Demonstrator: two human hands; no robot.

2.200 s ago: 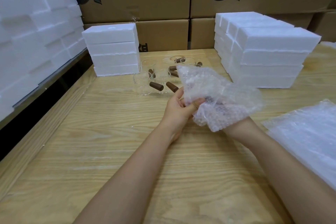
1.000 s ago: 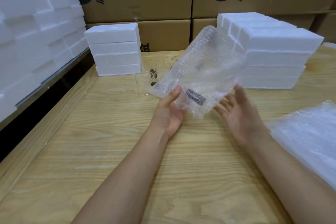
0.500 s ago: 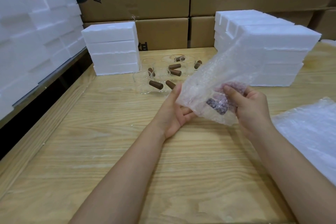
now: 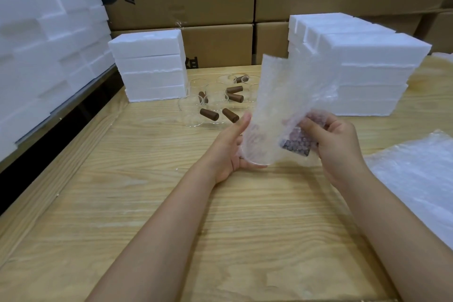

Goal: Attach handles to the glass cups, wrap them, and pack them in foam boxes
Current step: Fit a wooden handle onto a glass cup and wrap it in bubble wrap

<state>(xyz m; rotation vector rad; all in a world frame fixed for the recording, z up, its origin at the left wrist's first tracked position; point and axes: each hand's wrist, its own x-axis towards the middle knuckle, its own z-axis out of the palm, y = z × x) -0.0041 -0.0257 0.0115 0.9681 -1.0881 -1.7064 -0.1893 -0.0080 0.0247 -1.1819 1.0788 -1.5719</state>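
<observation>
You hold one glass cup [image 4: 259, 149] in both hands just above the middle of the tabletop [image 4: 171, 216], partly rolled in a sheet of bubble wrap [image 4: 289, 95]. Your left hand [image 4: 230, 152] cradles the cup's body from below, fingers curled under it and thumb straight up against the wrap. Your right hand [image 4: 335, 144] has thumb and fingers clamped on the handle [image 4: 296, 146] through the wrap.

This cup has its handle on, and its wrapping looks about halfway done: a long loose flap of the sheet stands up above your hands. Rolling it closed and packing it are not yet done. More unwrapped cups [image 4: 213, 103], handles fitted, sit near the far edge between two stacks of foam boxes [image 4: 149, 66] [image 4: 362, 68]. Whether any box is filled cannot be told. Spare wrap sheets [image 4: 416, 174] lie at the right edge.

The held cup is clear, thin-walled and cylindrical. Its stubby dark brown handle shows only as a blurred, dotted shape behind the bubbles.
</observation>
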